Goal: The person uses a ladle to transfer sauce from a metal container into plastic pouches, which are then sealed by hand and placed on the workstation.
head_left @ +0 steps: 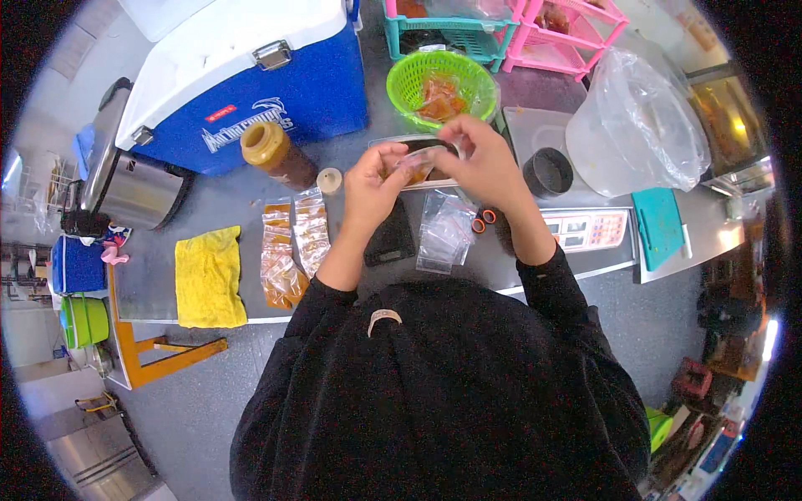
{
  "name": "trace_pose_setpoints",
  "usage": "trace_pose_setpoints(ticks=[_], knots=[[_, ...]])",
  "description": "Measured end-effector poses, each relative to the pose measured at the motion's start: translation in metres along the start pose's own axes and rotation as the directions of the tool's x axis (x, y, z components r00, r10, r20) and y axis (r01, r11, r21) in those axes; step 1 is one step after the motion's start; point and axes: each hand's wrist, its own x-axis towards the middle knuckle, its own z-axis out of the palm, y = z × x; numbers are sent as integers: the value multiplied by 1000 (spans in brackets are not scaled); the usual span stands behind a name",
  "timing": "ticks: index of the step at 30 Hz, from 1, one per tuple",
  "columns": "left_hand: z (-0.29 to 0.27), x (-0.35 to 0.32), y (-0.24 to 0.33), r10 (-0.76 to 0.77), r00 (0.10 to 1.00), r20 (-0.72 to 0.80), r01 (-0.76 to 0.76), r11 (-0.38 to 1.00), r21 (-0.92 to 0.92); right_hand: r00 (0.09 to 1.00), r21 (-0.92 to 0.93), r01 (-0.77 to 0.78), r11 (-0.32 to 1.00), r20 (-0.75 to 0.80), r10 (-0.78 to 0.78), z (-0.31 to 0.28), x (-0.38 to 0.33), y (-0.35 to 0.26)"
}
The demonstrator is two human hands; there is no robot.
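Sachet, small, clear, orange-brown filling

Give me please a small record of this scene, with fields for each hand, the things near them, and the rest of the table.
left hand: pinches one side of a small clear bag with orange-brown filling
right hand: holds the other side of the same bag
below the hands: oblong tray, black scale, empty clear bags, orange-handled scissors
left of the hands: filled bags in rows, sauce jar lying on its side, yellow cloth
behind: green basket, blue cooler
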Motion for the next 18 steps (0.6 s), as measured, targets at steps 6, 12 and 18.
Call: trace_pose_setpoints(ticks=[6,12,18], knots=[[5,5,18,-13,999,29,21,958,-285,884,-220,465,858,171,-435,7,3,-13],[5,3,12,-78,992,103,94,983,-160,929,-82,368,926,82,-362,8,5,-8],[4,5,29,-84,970,230,98,994,-51,993,276,-50,960,114,19,3,3,-15]])
